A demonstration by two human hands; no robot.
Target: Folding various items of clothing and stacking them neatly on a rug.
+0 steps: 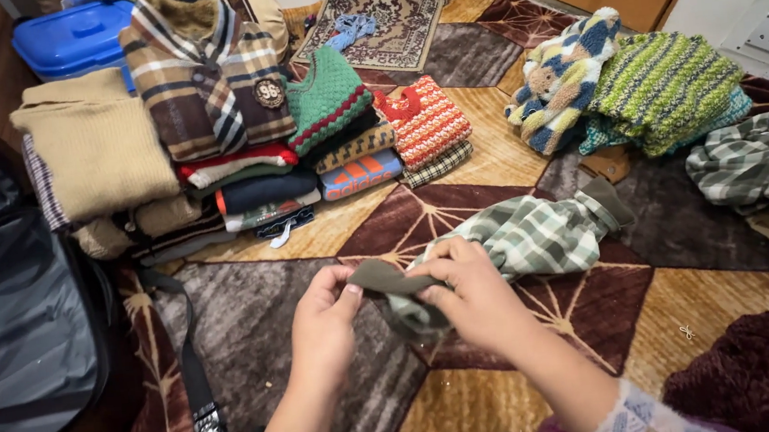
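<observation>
Lying far left, one open grey suitcase is seen beside several stacks of folded sweaters. Near centre, one green plaid garment is pinched at its olive cuff by two hands: left hand, right hand.

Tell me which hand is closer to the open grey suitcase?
Left. The left hand pinches the green plaid garment's cuff, on the side toward the grey suitcase. The right hand grips the same cuff, farther off.
</observation>
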